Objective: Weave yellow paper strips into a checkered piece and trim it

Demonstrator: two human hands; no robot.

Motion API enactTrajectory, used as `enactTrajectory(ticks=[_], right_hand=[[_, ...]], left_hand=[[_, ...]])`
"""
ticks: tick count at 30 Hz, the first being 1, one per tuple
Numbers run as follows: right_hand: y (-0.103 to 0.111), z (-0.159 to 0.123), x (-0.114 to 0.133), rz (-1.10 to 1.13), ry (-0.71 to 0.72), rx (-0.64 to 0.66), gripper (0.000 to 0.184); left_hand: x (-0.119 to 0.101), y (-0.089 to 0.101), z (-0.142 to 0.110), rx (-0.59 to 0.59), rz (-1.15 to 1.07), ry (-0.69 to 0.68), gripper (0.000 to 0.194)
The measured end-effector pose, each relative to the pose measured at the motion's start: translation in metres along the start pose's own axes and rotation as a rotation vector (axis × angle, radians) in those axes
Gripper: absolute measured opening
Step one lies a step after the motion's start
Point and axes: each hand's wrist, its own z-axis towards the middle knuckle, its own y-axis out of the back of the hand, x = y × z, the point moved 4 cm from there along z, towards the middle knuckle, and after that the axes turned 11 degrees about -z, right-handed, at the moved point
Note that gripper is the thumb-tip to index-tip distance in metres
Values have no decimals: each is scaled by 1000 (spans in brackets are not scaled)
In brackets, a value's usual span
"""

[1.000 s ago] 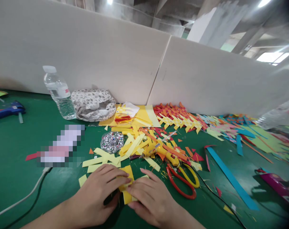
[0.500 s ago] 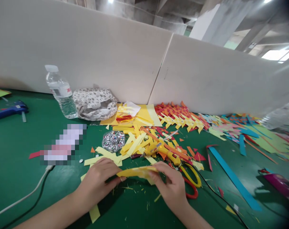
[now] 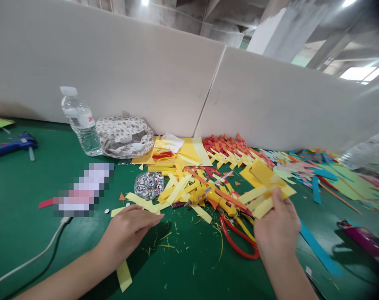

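My right hand (image 3: 278,231) is raised on the right, gripping a piece woven from yellow paper strips (image 3: 264,185) between thumb and fingers. Several strip ends stick out toward the left. My left hand (image 3: 130,231) hovers low over the table, its fingers drawn together with nothing visible in them. A pale yellow strip (image 3: 124,277) lies below that wrist. Between my hands are thin yellow trimmings on the green table (image 3: 189,283). Red-handled scissors (image 3: 239,246) and a yellow glue gun (image 3: 214,198) lie just left of my right hand.
Loose paper strips (image 3: 180,187) and a clear container of googly eyes (image 3: 149,184) fill the middle. Finished woven fish (image 3: 236,152) lie by the white partition (image 3: 145,75). A water bottle (image 3: 80,121) and patterned cloth (image 3: 123,135) stand left. A blue glue gun (image 3: 14,143) lies far left.
My right hand has carried the woven yellow paper away to the right and up, turning it flat toward me. The left hand has let go of it and stayed nearly in place.
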Motion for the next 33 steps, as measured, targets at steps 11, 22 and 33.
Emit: enactTrajectory(ticks=[11,22,33], right_hand=[[-16,-12,5,-58,-49,207,29],[-59,-142,-18,-414,-299,1061,38],[-55,-132,-29,-299,-375,956,38]], left_hand=[[-17,-5,3,180,24,29,42],[-35,16,-4,-185,117,-104,28],[-38,3,-5,-76,216,-246,15]])
